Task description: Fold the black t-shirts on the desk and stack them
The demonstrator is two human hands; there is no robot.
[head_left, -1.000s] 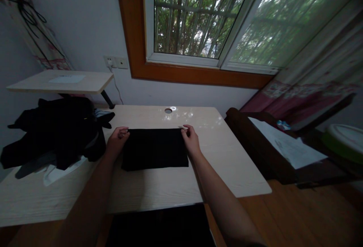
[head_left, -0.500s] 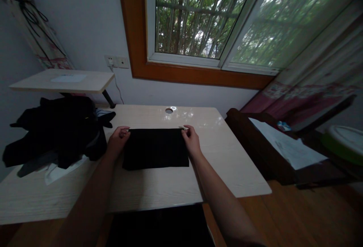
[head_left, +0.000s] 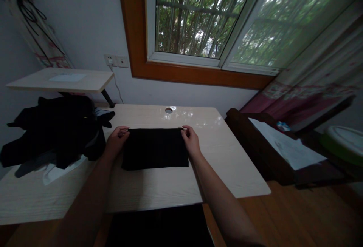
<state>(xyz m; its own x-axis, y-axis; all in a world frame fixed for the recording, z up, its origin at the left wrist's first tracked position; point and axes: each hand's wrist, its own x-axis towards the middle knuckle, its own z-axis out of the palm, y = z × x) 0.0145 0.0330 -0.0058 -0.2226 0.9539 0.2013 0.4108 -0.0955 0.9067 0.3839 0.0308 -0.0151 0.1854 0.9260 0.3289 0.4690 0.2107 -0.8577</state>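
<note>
A black piece of cloth (head_left: 155, 148), folded into a flat rectangle, lies on the pale wooden desk (head_left: 224, 164) in front of me. My left hand (head_left: 118, 139) pinches its far left corner between thumb and fingers. At the far right corner, my right hand (head_left: 190, 138) grips the cloth the same way. The far edge runs straight between both hands. What kind of garment the cloth is cannot be made out.
A heap of dark clothes (head_left: 59, 130) with a white piece (head_left: 61, 171) under it covers the desk's left side, below a small raised shelf (head_left: 96, 82). A cable hole (head_left: 168, 110) is near the back edge. Right of the desk stands dark furniture with a white sheet (head_left: 283, 145).
Almost nothing differs. Both hands stay on the cloth's far corners, and the view has shifted very slightly.
</note>
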